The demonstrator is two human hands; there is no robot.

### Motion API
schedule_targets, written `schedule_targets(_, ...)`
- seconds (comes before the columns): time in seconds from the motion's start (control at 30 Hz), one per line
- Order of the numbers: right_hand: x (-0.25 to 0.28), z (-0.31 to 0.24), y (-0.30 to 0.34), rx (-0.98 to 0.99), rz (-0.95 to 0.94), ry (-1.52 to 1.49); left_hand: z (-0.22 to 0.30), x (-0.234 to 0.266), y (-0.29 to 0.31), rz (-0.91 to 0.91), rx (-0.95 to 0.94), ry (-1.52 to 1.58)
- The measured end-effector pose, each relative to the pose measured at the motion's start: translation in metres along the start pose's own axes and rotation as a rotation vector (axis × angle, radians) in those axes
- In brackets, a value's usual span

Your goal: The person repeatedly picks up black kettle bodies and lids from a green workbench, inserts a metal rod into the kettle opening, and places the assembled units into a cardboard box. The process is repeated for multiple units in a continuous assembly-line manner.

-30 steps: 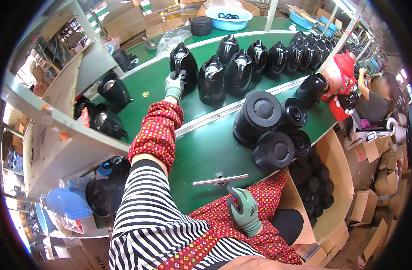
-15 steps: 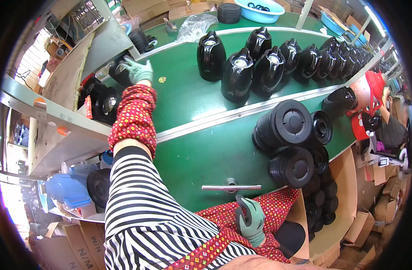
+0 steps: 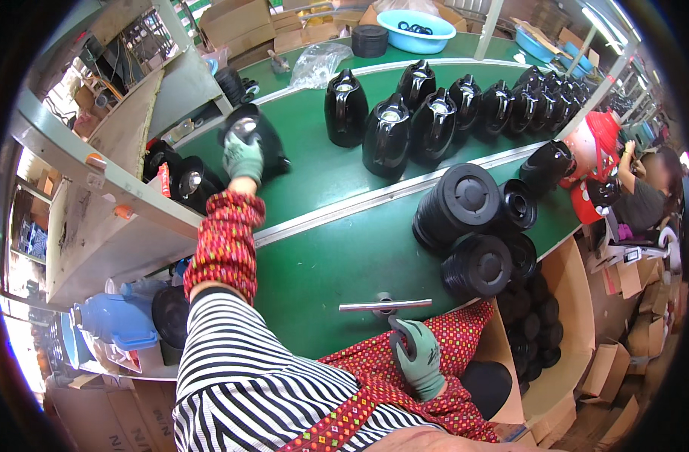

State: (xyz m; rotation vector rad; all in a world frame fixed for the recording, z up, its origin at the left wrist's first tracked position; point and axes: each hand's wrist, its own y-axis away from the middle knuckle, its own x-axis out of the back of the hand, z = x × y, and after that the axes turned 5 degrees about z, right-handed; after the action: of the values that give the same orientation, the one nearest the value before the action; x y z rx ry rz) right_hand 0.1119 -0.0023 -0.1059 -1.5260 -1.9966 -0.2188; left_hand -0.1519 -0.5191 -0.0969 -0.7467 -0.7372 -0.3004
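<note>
My left hand (image 3: 244,160), in a pale green glove, is closed on the upper part of a black jug (image 3: 267,145). The jug is tilted and slightly blurred, over the green worktop (image 3: 307,196) at the far left. My right hand (image 3: 421,358), gloved alike, rests by my lap with its fingers loosely curled and apart; nothing shows in it. Just beyond it a metal T-shaped bar (image 3: 384,305) is at the near side of the worktop. Several glossy black jugs (image 3: 386,139) stand upright in a row running to the far right.
Stacked black round lids (image 3: 465,200) stand right of centre. An open carton (image 3: 574,320) of black round parts is below them. More dark jugs (image 3: 190,181) sit beside the metal frame at left. A blue basin (image 3: 416,34) stands at the back. Another person (image 3: 649,188) sits at far right.
My left hand has taken hold of a black jug at the left and brought it rightward over the worktop. My right hand has stayed by my lap. The view has shifted slightly.
</note>
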Motion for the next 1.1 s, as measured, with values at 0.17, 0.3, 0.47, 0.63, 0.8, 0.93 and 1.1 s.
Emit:
schedule_targets(0.17,0.002,0.006,-0.001,-0.105,0.105,-0.259,0.067,0.114,0.107,-0.210,-0.442,0.354)
schedule_targets(0.3,0.035,-0.008,-0.033,-0.076,0.176,-0.375,0.110,0.216,0.169,-0.419,-0.774,0.625)
schedule_targets(0.47,0.096,-0.065,-0.069,-0.405,0.025,-0.654,0.142,0.291,0.207,-0.835,-1.230,0.623)
schedule_targets(0.63,0.138,-0.078,-0.019,-0.514,-0.333,-0.703,0.159,0.311,0.241,-0.980,-1.588,0.750)
schedule_targets(0.8,0.151,-0.043,0.069,-0.509,0.006,-1.030,0.144,0.273,0.257,-1.182,-0.614,1.230)
schedule_targets(0.93,0.139,0.006,0.121,-0.436,0.029,-1.279,0.110,0.205,0.297,-1.694,-0.136,1.291)
schedule_targets(1.1,0.134,-0.047,0.101,-0.531,0.086,-1.423,0.108,0.194,0.347,-1.777,-0.282,1.409)
